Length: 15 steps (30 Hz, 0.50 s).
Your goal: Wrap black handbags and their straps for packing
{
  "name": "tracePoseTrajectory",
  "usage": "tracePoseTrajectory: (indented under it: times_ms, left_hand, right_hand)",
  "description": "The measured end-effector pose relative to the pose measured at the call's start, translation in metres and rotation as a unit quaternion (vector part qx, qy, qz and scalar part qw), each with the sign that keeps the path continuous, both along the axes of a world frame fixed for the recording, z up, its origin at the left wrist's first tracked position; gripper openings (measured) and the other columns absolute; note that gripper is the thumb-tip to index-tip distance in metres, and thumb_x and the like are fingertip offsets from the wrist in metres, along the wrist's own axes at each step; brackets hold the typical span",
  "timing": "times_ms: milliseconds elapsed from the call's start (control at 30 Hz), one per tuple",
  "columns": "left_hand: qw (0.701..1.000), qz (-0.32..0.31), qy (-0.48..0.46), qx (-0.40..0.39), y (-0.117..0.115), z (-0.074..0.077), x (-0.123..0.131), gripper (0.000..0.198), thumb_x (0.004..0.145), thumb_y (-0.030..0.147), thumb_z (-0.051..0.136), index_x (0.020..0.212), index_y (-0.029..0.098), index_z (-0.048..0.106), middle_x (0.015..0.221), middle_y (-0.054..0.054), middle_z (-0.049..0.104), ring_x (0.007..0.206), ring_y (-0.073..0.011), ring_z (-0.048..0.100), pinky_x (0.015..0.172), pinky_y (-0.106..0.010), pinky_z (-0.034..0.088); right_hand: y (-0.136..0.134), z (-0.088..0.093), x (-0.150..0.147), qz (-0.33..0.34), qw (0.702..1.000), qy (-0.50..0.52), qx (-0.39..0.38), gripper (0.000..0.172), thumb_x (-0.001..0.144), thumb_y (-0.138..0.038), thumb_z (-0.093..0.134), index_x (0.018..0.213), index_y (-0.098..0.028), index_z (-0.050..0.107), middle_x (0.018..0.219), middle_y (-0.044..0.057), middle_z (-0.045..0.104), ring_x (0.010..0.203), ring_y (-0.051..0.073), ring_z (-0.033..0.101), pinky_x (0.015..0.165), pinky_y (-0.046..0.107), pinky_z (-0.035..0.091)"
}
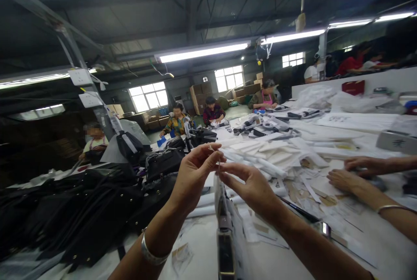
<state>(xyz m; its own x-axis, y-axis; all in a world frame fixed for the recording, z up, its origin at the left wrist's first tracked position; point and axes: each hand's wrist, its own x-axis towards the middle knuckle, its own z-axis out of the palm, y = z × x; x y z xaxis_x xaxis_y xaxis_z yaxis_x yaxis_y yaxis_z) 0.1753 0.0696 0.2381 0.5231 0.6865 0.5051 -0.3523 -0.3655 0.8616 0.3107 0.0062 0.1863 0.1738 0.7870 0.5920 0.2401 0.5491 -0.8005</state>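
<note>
My left hand is raised at the middle of the head view, thumb and fingers pinched on a thin pale cord. Close beside it, my right hand pinches the same cord a little lower, fingertips pressed together. Below the fingertips stands a narrow item seen edge-on, a black bag with a gold-coloured edge and whitish wrapping along its side. Whether the cord is fastened to the bag cannot be made out.
Black bags with metal eyelets are heaped at left. White paper strips and sheets cover the table beyond. At right, a co-worker's hands rest among scraps. A phone-like object lies nearby. Several people sit further back.
</note>
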Motion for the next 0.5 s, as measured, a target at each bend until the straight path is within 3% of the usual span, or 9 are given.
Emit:
tracePoseTrajectory:
  times_ms: [300,500]
  left_hand:
    - [1.0,0.016,0.0,-0.016,-0.006,0.003,0.01,0.028,0.08,0.035,0.078,0.101,0.02,0.071,0.087,-0.002,0.071,0.081,-0.0172,0.071,0.07,-0.026,0.059]
    - [0.999,0.031,0.014,-0.025,-0.007,0.004,0.023,0.035,0.076,0.041,0.08,0.102,0.02,0.07,0.092,-0.004,0.071,0.08,-0.0196,0.072,0.055,-0.02,0.052]
  right_hand:
    - [-0.013,0.004,0.019,-0.051,0.996,0.06,0.031,0.017,0.085,-0.037,0.071,0.092,-0.024,0.079,0.105,0.004,0.077,0.11,0.025,0.068,0.106,0.044,0.048]
    - [-0.023,0.015,0.032,-0.161,0.984,0.013,0.069,0.017,0.087,-0.037,0.068,0.088,-0.023,0.078,0.108,0.005,0.076,0.105,0.024,0.069,0.104,0.043,0.048]
